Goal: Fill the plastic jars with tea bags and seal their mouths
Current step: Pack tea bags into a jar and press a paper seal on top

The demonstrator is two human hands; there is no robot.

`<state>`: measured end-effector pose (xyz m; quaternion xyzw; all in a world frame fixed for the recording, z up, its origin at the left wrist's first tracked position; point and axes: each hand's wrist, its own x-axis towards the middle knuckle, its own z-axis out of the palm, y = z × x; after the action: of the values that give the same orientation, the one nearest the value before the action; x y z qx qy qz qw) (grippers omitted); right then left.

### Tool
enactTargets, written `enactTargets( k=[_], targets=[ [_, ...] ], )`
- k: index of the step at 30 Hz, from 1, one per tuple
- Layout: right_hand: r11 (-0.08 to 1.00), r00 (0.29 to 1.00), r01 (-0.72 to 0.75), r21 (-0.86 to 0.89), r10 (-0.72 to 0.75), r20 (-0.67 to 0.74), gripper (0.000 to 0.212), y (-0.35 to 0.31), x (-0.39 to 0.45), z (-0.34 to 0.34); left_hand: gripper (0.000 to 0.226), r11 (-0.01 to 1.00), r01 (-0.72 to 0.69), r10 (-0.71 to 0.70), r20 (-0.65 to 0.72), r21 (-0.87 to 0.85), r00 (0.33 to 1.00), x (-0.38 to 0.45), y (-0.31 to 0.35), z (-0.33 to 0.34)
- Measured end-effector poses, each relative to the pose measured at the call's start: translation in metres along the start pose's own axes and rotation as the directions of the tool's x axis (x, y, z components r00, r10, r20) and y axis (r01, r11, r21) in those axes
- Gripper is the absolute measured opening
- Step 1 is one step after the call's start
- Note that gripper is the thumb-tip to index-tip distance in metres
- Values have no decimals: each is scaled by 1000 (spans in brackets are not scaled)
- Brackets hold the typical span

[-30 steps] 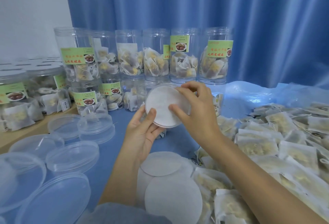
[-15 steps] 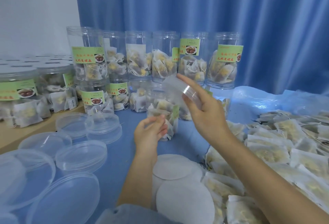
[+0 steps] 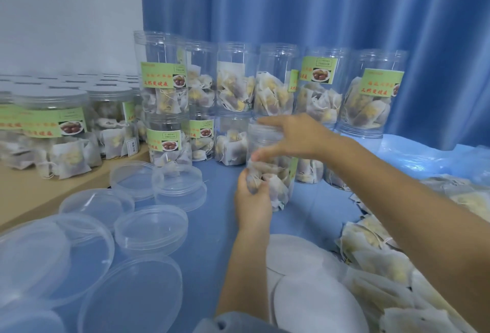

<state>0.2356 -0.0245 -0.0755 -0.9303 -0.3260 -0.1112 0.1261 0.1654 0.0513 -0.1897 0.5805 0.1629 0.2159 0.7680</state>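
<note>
Centrally, clear plastic jar [image 3: 270, 171] of tea bags upright on blue surface [image 3: 212, 240], gripped low by left hand [image 3: 253, 195] with fingers curled round its side. Right hand [image 3: 294, 138] clasping jar's upper part, forefinger and thumb spread round it. Behind jar, stacked jars [image 3: 275, 86] with green labels [image 3: 164, 75]: red characters, a picture of brown fruit, small print too blurred to read. Left of jar, loose clear lids [image 3: 151, 229]; nearer than jar, white round liners [image 3: 315, 298]; right of jar, heaped tea bags [image 3: 376, 261].
</note>
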Motion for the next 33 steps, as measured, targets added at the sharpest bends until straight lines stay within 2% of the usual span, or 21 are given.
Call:
enactTargets(
  k=[5,7,8,10,12,13,15,18,19,21,23,25,29,31,33],
  targets=[
    [996,997,62,-63,-65,-45,86,7,-13,7,50,1000,15,-15,-43,5,999,2,-2,0],
    [998,995,59,-36,-61,-83,82,11,-25,10,54,996,81,-79,-84,21,993,1,-2,-1],
    [998,989,68,10,-66,-133,81,14,-33,11,59,991,131,-132,-88,-19,987,3,-2,-2],
    [983,949,120,138,-73,-308,80,17,-53,14,66,951,221,-229,-11,-214,973,3,3,-3],
    [940,879,200,275,-48,-475,78,17,-72,16,76,889,255,-231,109,-380,967,-1,11,-5],
    [919,861,225,323,-32,-508,76,16,-79,14,82,874,233,-192,139,-425,972,-2,13,-6],
    [875,885,239,422,-18,-466,68,16,-92,9,79,852,124,-66,131,-509,989,-3,12,-10],
    [806,939,185,563,23,-343,47,27,-102,0,54,840,-2,41,61,-543,997,-3,11,-15],
    [793,948,150,590,53,-313,46,33,-104,-2,46,842,-28,59,42,-539,997,-1,10,-15],
    [777,978,42,628,96,-184,64,44,-107,-6,48,849,-47,73,29,-527,997,1,10,-15],
    [795,996,-75,602,92,2,99,54,-110,-9,67,869,-61,83,23,-490,996,2,10,-16],
    [815,991,-130,565,90,99,111,61,-112,-11,68,895,-96,119,27,-436,992,2,8,-17],
    [744,987,-159,649,138,83,85,70,-111,-9,47,930,-120,155,74,-348,985,2,5,-17],
    [742,997,-74,667,79,23,74,72,-110,-5,48,942,-89,113,56,-324,992,4,3,-19],
    [803,997,75,592,-50,-59,71,69,-111,-2,45,949,-44,57,33,-311,998,6,1,-21]
  ],
)
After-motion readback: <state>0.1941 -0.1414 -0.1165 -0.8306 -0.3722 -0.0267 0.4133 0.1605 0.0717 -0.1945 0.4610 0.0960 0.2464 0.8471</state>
